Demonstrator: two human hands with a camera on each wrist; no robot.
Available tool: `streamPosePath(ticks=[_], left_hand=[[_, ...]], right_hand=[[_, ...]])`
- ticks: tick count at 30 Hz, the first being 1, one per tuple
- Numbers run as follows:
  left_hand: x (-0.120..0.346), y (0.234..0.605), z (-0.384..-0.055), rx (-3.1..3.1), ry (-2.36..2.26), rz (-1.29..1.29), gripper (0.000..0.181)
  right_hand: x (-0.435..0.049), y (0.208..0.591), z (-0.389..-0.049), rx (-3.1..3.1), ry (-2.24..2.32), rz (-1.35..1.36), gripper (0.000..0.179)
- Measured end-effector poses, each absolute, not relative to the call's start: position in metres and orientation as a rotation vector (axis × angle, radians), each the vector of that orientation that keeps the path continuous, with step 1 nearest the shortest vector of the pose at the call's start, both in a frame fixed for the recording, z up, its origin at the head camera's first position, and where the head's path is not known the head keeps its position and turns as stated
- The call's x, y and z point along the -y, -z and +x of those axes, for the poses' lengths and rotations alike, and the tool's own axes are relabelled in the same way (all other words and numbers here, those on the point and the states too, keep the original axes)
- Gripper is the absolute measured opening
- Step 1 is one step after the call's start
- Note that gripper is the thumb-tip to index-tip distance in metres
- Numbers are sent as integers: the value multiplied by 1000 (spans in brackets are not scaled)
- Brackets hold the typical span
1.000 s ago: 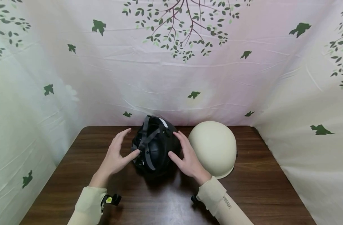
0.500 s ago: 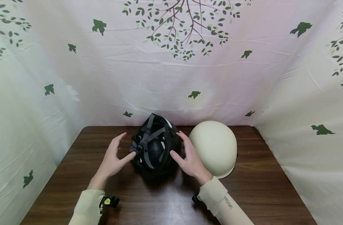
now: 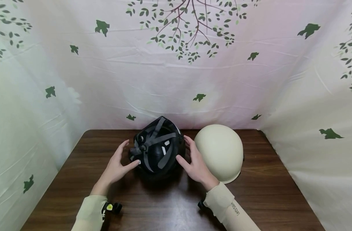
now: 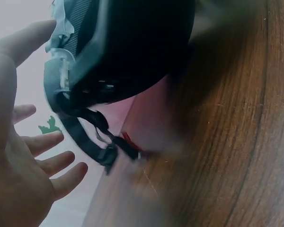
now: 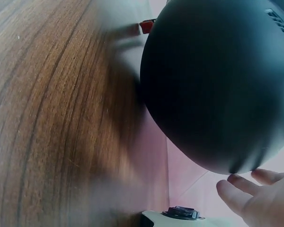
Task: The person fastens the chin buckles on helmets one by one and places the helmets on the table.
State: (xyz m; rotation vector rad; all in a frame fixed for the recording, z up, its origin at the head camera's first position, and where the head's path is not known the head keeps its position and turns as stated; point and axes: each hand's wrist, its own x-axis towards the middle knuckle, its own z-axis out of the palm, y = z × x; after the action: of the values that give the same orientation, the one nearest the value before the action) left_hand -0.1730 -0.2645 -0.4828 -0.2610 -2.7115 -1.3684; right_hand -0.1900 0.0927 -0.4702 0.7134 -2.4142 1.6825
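Note:
A black helmet (image 3: 176, 154) sits tilted between my hands, with its inner side and grey straps (image 3: 155, 139) facing up toward me. My left hand (image 3: 113, 168) is at its left rim with spread fingers. The left thumb touches the strap by the rim, and in the left wrist view the other fingers stand apart from the shell. On the other side, the fingertips of my right hand (image 3: 194, 162) touch the smooth shell. A dangling chin strap (image 4: 87, 142) with a small red piece (image 5: 146, 27) hangs below the helmet. Whether the shell touches the table cannot be told.
A cream-coloured helmet (image 3: 219, 152) lies dome up just right of my right hand. The dark wooden table (image 3: 164, 211) ends at a printed cloth (image 3: 164, 80) behind both helmets. Cloth also hangs along both sides.
The black helmet has turned between my hands, its straps and buckle side shifting left and down so more of the inside shows. My left hand moved slightly left; the cream helmet stays put.

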Motion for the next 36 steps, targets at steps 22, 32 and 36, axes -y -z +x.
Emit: streamPosePath(ticks=[22, 32, 36], left_hand=[[262, 481, -173, 2673, 1362, -287, 94], [258, 477, -172, 2626, 1329, -312, 91], [258, 476, -171, 2597, 1315, -318, 88]], right_hand=[[-94, 473, -186, 2577, -1685, 493, 90], [-94, 470, -187, 2588, -1616, 465, 93], [-94, 465, -186, 2592, -1566, 465, 93]])
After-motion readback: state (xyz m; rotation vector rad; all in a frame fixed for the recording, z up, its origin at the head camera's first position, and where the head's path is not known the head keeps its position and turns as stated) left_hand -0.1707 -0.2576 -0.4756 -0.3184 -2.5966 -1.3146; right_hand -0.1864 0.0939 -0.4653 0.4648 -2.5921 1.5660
